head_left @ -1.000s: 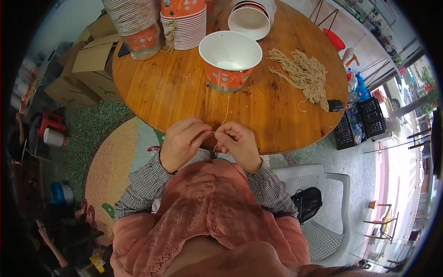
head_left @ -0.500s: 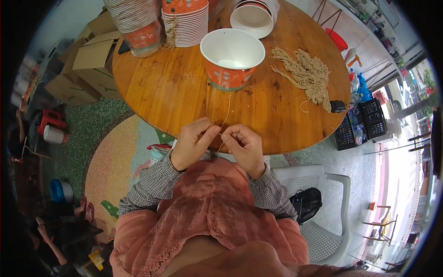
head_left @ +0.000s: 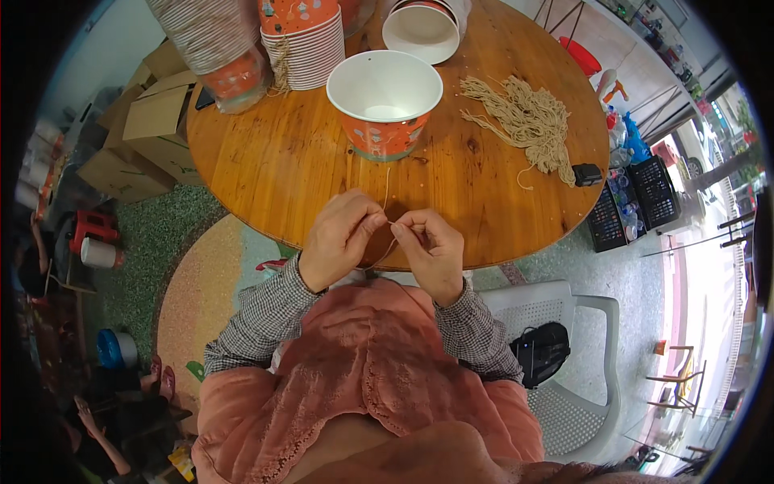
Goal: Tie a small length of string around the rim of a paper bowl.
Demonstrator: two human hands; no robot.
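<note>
Over the near edge of a round wooden table (head_left: 274,177), a thin beige string (head_left: 387,189) runs between my two hands. My left hand (head_left: 343,238) pinches it between thumb and index finger. Close beside it, my right hand (head_left: 431,252) pinches the string too, the fingertips almost meeting. One end of the string stretches away over the tabletop toward an orange paper bucket (head_left: 385,133) with a white inside, standing upright. The other end curves down below my hands. Whether there is a knot at my fingertips is too small to tell.
A loose bundle of beige strings (head_left: 524,121) lies at the right, beside a small black box (head_left: 587,175). Stacked paper buckets (head_left: 310,56) and a wrapped stack (head_left: 218,48) stand at the back left. Another bucket (head_left: 421,36) lies tipped behind. A white plastic chair (head_left: 592,363) is at my right.
My fingertips keep hold of the string, and the right hand has turned slightly. The view has shifted a little, so the table things appear further left.
</note>
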